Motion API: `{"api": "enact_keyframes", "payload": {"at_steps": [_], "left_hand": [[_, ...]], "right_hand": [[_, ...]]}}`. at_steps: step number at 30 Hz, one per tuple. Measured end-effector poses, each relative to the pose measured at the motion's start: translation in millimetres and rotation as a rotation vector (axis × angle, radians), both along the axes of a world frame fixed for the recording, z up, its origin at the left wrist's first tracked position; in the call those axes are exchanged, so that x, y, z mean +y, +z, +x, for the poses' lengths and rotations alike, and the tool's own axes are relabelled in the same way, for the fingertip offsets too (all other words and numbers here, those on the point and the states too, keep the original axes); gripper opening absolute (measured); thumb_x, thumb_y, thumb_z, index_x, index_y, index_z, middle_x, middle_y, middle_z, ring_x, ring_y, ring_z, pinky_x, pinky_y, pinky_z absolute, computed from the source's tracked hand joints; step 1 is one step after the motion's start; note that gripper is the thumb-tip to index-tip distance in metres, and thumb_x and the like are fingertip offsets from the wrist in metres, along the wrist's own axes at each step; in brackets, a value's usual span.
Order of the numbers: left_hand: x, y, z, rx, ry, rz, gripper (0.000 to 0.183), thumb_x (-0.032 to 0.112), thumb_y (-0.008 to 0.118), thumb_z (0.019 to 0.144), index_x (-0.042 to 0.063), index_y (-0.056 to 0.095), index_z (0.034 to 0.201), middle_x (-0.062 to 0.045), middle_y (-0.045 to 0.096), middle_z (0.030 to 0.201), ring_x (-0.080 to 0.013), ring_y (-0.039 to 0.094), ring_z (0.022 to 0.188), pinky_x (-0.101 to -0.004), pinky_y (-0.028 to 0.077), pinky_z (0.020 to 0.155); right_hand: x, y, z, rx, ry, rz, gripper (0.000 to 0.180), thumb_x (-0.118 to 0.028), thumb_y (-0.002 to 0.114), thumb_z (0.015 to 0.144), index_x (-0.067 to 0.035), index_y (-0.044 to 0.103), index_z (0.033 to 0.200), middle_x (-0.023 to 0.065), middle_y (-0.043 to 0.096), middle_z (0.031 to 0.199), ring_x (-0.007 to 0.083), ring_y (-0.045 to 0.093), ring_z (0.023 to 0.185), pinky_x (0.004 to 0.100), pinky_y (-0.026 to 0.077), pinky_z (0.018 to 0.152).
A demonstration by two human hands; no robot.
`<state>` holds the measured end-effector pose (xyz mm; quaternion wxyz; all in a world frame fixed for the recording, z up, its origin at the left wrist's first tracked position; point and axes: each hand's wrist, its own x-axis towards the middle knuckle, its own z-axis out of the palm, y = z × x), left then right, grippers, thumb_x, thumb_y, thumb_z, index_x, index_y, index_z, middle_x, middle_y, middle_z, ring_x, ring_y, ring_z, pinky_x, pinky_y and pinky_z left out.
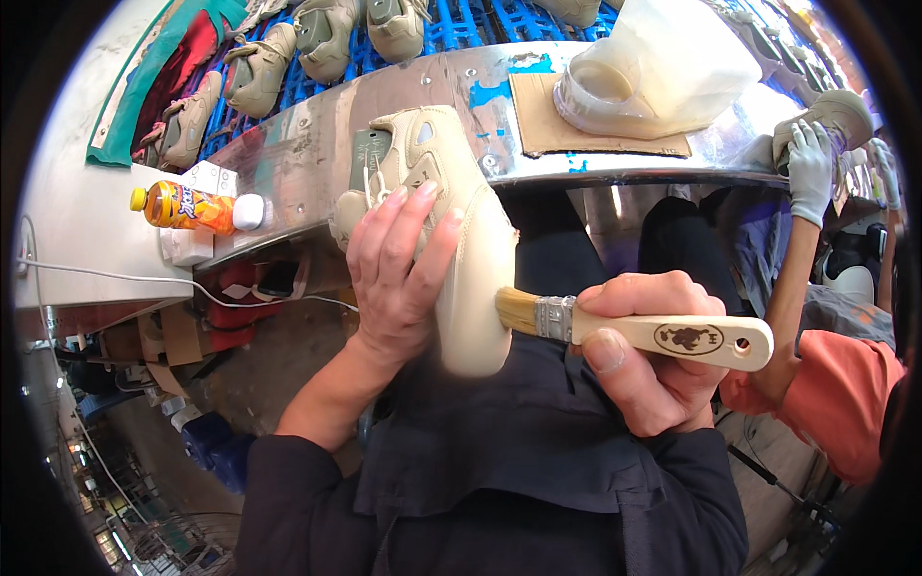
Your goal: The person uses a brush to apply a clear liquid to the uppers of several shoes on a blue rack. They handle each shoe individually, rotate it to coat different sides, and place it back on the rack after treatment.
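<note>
My left hand [400,288] is spread over the side of a beige sneaker upper [479,288] and steadies it, hiding part of its laces. A dark green shoe last [371,147] with writing shows in its opening. The smooth, pale end of the shoe points down towards my body. Between thumb and fingers, my right hand [648,360] grips a flat paintbrush [670,337] with a wooden handle and metal ferrule. Its tan bristles touch the right edge of the shoe. Whether the bristles are wet cannot be told.
A translucent plastic jug [670,65] with a cut opening stands on cardboard [533,115] atop the metal ledge [302,144]. Beige shoes [259,68] sit on a blue rack [461,25] beyond. An orange drink bottle [191,207] lies left. At right, a co-worker's gloved hand [810,169] holds another shoe.
</note>
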<state>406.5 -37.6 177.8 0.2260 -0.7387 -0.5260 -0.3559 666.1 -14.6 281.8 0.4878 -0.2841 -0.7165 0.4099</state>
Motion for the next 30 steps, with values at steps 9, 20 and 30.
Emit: {"api": "enact_keyframes", "payload": {"at_steps": [9,20,30], "left_hand": [[5.6,15.0,2.5,-0.09,0.01,-0.029,0.055,0.013,0.072,0.096,0.008,0.063,0.15,-0.016,0.064,0.152,-0.0363,0.059,0.14,-0.0496,0.042,0.121],[21.2,42.1,1.5,-0.096,0.067,-0.066,0.08,0.026,0.085,0.087,-0.003,0.054,0.155,-0.023,0.061,0.152,-0.0412,0.057,0.14,-0.0541,0.039,0.121],[42.5,65.4,9.5,-0.139,0.077,-0.076,0.093,0.034,0.091,0.079,-0.002,0.051,0.156,-0.02,0.062,0.145,-0.0384,0.059,0.132,-0.0497,0.042,0.111]], "right_hand": [[-15.3,17.1,0.5,0.017,-0.027,-0.018,0.018,0.005,0.082,0.088,0.003,0.079,0.105,0.0155,0.08,0.098,0.0223,0.076,0.071,0.0307,0.059,0.063],[-15.5,40.4,-0.5,0.019,-0.054,0.001,0.021,-0.005,0.081,0.094,0.004,0.076,0.113,0.0147,0.081,0.097,0.0203,0.076,0.073,0.0307,0.06,0.069],[2.5,45.4,-4.9,0.016,-0.138,0.251,0.028,-0.009,0.082,0.096,0.003,0.074,0.119,0.0155,0.08,0.093,0.0222,0.076,0.074,0.0317,0.06,0.072]]}}
